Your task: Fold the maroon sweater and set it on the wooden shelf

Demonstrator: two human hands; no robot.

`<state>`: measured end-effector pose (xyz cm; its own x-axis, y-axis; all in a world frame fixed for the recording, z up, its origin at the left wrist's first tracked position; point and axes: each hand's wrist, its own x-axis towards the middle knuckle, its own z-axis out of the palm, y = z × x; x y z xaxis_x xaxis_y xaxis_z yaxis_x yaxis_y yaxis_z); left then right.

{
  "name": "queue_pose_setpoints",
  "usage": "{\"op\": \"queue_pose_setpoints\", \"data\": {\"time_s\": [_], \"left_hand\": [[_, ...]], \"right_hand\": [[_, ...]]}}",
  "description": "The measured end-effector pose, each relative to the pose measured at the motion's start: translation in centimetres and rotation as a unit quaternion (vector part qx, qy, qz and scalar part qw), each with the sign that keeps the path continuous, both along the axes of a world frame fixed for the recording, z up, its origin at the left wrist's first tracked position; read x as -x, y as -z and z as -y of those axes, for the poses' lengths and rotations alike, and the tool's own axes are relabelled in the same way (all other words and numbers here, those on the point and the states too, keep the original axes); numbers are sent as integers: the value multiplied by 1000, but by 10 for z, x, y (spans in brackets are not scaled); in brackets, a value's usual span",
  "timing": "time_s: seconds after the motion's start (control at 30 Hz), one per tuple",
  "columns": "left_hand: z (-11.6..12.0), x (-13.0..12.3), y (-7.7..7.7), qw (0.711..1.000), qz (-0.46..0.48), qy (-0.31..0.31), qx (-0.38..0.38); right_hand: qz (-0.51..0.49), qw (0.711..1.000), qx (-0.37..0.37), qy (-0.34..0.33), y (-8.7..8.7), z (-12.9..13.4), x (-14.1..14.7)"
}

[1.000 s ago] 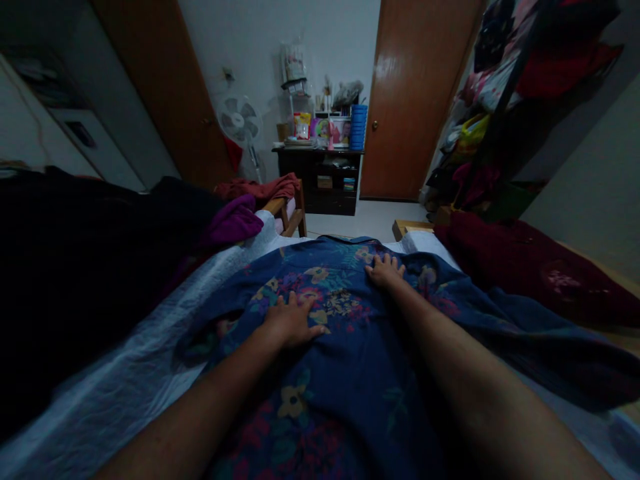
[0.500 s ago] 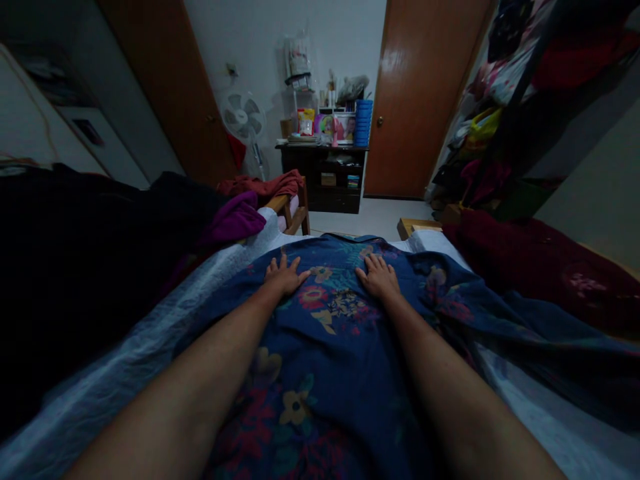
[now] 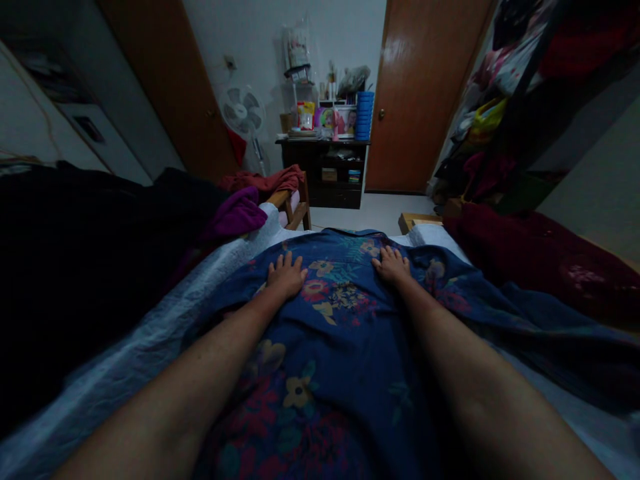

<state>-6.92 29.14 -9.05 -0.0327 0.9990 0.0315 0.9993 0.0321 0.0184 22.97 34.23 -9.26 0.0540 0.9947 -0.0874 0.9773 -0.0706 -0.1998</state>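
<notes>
A dark blue floral shirt [image 3: 350, 360] lies spread out in front of me, its collar at the far end and a long sleeve reaching off to the right. My left hand [image 3: 287, 275] rests flat on its upper left part, fingers spread, beside a red flower print. On the upper right part my right hand [image 3: 393, 265] lies palm down with its fingers apart, close to a pale flower. Neither hand grips the fabric. Beneath the shirt is a white padded cover [image 3: 135, 360], showing along both sides.
Dark clothing [image 3: 100, 240] and a purple cloth [image 3: 234, 217] are heaped on the left. A maroon cloth [image 3: 530, 267] lies at the right. Farther back stand a wooden chair [image 3: 299, 212], a fan [image 3: 243, 112] and a dark cabinet [image 3: 325, 193] before a wooden door [image 3: 413, 100].
My right hand has slid to the right over the shirt. My left hand has shifted only slightly, so the two are farther apart. The view has tilted a little.
</notes>
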Motion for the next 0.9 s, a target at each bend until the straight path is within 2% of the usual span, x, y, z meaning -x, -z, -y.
{"op": "queue_pose_setpoints", "data": {"time_s": [0.07,0.17,0.27,0.43,0.67,0.8,0.9], "left_hand": [[16,-6,-2,997,1,76,-3],[44,-17,-8,985,37,168,24],[72,-22,-19,974,78,209,48],[122,-11,-39,978,81,171,88],[206,22,-58,978,92,171,78],[245,41,-62,981,101,156,53],[260,54,-60,987,109,114,-9]], "right_hand": [[-28,999,39,-3,-9,12,11],[-55,994,83,-53,-20,43,32],[-35,992,77,-91,-22,85,51],[2,997,31,-72,-15,159,66],[33,996,4,-77,-12,244,62],[32,995,-2,-97,-12,289,59],[31,994,-7,-104,-13,316,58]]}}
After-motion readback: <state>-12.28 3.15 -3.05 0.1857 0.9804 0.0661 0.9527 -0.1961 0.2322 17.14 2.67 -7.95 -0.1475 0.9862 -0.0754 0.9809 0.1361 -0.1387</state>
